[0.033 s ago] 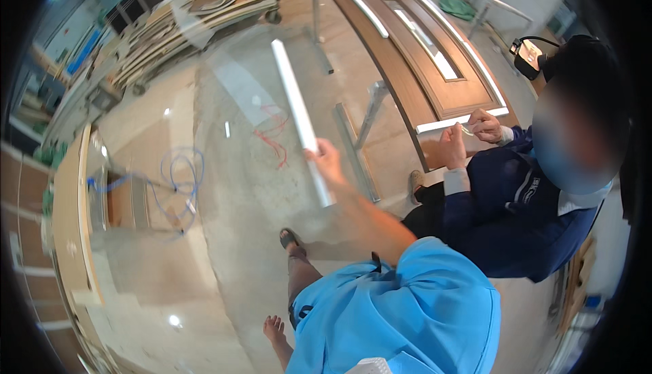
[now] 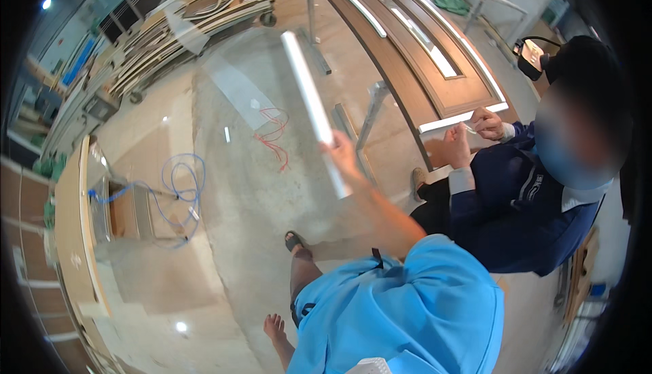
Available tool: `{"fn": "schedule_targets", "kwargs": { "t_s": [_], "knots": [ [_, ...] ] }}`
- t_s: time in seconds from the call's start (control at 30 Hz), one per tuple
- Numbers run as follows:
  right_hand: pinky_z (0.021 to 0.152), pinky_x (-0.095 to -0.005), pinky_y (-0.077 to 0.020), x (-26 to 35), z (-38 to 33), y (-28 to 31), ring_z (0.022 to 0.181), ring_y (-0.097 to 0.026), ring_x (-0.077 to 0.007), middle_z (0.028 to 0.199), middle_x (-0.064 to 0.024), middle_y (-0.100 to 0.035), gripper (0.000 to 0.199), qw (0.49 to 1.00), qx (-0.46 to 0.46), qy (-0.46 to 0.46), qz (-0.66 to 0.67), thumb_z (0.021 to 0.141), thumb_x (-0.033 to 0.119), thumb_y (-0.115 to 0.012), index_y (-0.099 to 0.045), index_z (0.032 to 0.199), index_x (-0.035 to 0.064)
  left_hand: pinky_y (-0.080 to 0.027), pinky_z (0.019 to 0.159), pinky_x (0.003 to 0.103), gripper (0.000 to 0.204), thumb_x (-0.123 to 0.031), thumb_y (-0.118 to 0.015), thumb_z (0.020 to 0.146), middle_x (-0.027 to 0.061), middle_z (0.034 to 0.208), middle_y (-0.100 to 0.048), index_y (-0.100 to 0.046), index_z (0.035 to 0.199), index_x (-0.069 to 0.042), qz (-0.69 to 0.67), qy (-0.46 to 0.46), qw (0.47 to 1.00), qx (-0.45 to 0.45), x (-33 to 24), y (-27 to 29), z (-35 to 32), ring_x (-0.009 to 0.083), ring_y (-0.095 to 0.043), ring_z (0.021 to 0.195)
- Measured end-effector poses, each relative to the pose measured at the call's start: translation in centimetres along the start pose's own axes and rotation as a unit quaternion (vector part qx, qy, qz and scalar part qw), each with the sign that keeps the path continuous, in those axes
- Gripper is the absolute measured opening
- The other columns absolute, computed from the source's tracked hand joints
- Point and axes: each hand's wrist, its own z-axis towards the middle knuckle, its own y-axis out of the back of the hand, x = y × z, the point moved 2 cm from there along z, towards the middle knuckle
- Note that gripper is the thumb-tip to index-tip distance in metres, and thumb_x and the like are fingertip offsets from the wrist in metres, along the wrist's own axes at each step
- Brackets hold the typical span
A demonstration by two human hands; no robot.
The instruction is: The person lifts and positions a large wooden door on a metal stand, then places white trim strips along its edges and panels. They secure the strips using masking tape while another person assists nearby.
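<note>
My right hand (image 2: 343, 155) is closed round a long white strip (image 2: 309, 88), gripping it toward its lower end. The strip stands out at a tilt above the concrete floor, its far end up and to the left. Low on the left, my left hand (image 2: 274, 327) hangs beside my blue top with its fingers apart and nothing visible in it. To my right lies a brown panelled door (image 2: 401, 82) on metal supports, with white strips (image 2: 462, 117) along its edges and panel. A co-worker (image 2: 523, 190) in dark blue stands at its near end, both hands pinching something small and pale.
A cart stacked with wood boards (image 2: 183, 27) stands at the far left. On the floor lie a blue hose (image 2: 178, 190), red cords (image 2: 274, 144) and a clear sheet (image 2: 238, 92). A pale panel (image 2: 71, 231) stands at left. Metal legs (image 2: 372, 112) hold up the door.
My right hand and the white strip have shifted slightly to the right and up. The co-worker's hands have barely moved.
</note>
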Motion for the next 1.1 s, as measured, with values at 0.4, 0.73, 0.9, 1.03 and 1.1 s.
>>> {"fn": "schedule_targets", "kwargs": {
  "t_s": [0.4,0.73,0.9,1.03,1.1],
  "knots": [
    [0.078,-0.0496,-0.0507,7.5,9.9,17.7,0.093,-0.064,-0.0403,0.099,-0.0189,-0.066,0.038,0.8,-0.247,-0.149,-0.526,0.079,0.023,-0.069,-0.061,0.113,0.0062,-0.048,0.095,0.034,0.035,-0.021,-0.057,0.1,0.0134,0.114,-0.067,-0.059,0.126,0.002,0.398,-0.486,0.719,0.299,-47.7,-55.6,10.7,0.0209,-0.062,0.108],
    [0.083,-0.0442,-0.0497,5.1,17.3,17.1,0.092,-0.062,-0.0395,0.101,-0.0187,-0.064,0.041,0.851,-0.22,-0.15,-0.453,0.078,-0.001,-0.065,-0.062,0.118,0.0051,-0.04,0.108,0.042,0.044,-0.015,-0.066,0.088,0.0176,0.136,-0.055,-0.056,0.13,-0.004,0.365,-0.65,0.39,0.541,-40.6,-100.7,-15.2,0.036,-0.051,0.127],
    [0.084,-0.0447,-0.0474,5.9,20.4,18.1,0.097,-0.059,-0.037,0.1,-0.0148,-0.063,0.042,0.819,-0.219,-0.168,-0.502,0.077,-0.002,-0.066,-0.064,0.118,0.008,-0.035,0.113,0.046,0.058,-0.015,-0.071,0.085,0.019,0.148,-0.043,-0.049,0.138,-0.007,0.429,-0.678,0.25,0.542,-36.6,-114.3,-15.6,0.0375,-0.042,0.136],
    [0.086,-0.0456,-0.0459,5.4,22.4,19.6,0.101,-0.058,-0.0341,0.101,-0.012,-0.063,0.045,0.768,-0.231,-0.23,-0.551,0.073,-0.002,-0.067,-0.065,0.116,0.0117,-0.033,0.115,0.046,0.066,-0.015,-0.074,0.081,0.0198,0.149,-0.042,-0.048,0.141,-0.008,0.399,-0.734,0.151,0.528,-35.5,-122.1,-13.9,0.038,-0.039,0.138],
    [0.088,-0.0497,-0.0449,4.6,23.4,20.3,0.104,-0.057,-0.0347,0.105,-0.0113,-0.062,0.048,0.751,-0.245,-0.204,-0.578,0.071,0.0,-0.069,-0.064,0.116,0.0138,-0.036,0.112,0.048,0.068,-0.018,-0.077,0.078,0.0193,0.149,-0.042,-0.049,0.139,-0.008,0.395,-0.759,0.1,0.508,-35.8,-125.0,-13.7,0.0396,-0.04,0.136]
  ]
}}
